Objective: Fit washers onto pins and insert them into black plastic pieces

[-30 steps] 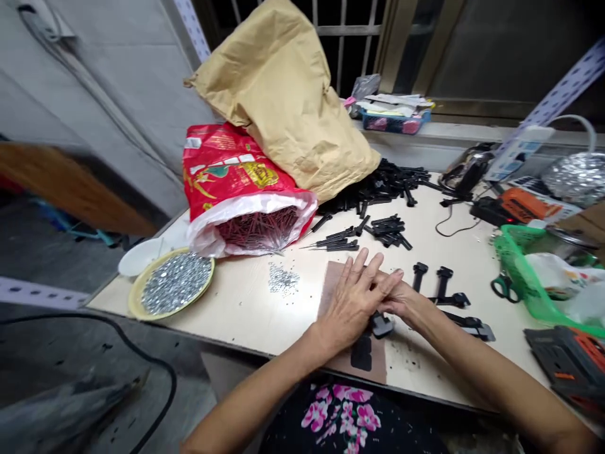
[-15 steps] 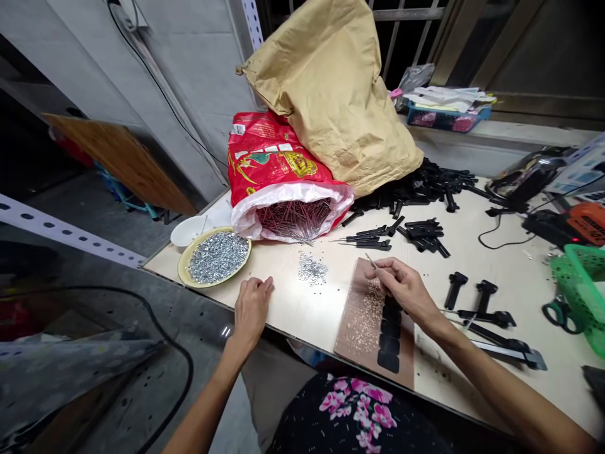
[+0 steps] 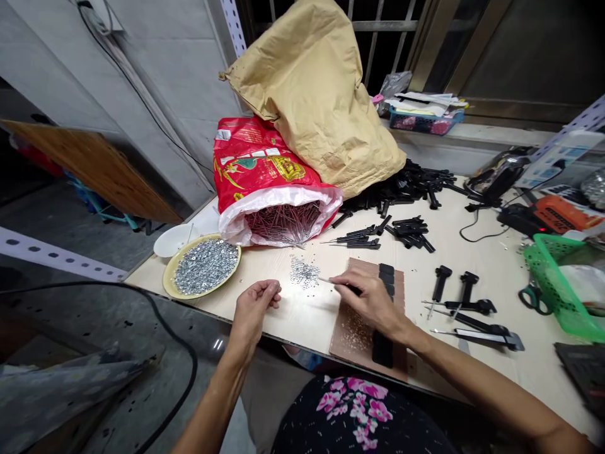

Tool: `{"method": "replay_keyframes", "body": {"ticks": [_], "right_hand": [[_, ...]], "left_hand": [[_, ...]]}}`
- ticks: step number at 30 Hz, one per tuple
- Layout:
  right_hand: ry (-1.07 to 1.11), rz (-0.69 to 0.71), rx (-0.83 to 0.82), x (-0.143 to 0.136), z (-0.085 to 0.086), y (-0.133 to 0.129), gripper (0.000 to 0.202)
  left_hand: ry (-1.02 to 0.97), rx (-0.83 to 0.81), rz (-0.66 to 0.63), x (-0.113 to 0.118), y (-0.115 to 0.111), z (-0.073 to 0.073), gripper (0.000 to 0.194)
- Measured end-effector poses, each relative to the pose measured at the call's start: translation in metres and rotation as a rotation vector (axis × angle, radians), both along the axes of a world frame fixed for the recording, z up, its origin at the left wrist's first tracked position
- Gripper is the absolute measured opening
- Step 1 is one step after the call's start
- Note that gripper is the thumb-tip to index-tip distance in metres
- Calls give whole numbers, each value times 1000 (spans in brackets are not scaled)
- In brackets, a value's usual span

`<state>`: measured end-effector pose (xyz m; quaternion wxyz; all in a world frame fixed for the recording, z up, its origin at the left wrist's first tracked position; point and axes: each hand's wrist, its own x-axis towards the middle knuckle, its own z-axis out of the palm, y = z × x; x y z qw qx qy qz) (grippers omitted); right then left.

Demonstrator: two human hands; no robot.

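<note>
My right hand (image 3: 373, 301) is closed around a thin metal rod (image 3: 325, 280), whose far end reaches the edge of a loose pile of small shiny metal pieces (image 3: 302, 272). Below that hand lies a brown board (image 3: 399, 356) with a column of black pads (image 3: 382, 348) and pale crumbs (image 3: 355, 334). To the left of the pile, my left hand (image 3: 255, 306) hovers over the table's front edge with thumb and fingers pinched together. Anything between those fingertips is too small to make out. Beyond it stands a yellow bowl (image 3: 166, 277) full of similar shiny pieces.
A red sack (image 3: 255, 161) of thin dark-red rods lies open at the back, beneath a brown paper sack (image 3: 326, 94). Black-handled tools (image 3: 466, 306) lie at right, beside scissors (image 3: 535, 297) and a green basket (image 3: 543, 255). More black parts (image 3: 411, 232) are heaped behind.
My right hand has moved left from over the board, bringing the rod to the metal pile. My left hand has shifted slightly right, its fingers still pinched. The view has turned a little.
</note>
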<state>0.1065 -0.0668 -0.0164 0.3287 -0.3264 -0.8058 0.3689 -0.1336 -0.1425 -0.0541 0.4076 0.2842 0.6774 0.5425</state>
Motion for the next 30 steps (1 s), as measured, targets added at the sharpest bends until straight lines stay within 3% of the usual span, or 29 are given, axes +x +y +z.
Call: {"method": "replay_keyframes", "body": {"ticks": [3,7,19,30], "right_hand": [[-88,47,116,-12,1,-5,30],[-222,14,239,-15,0,-4,36],[-400,-112,315,0,1,-1,29],[-420,-174,410,9,-5,-6,25]], "left_hand": [[-324,61,34,31,11,18,41],[-448,161,42,60,22,29,36],[-344,205,-29,79,31,30,26],[-305,144,-124,82,36,28,36]]}}
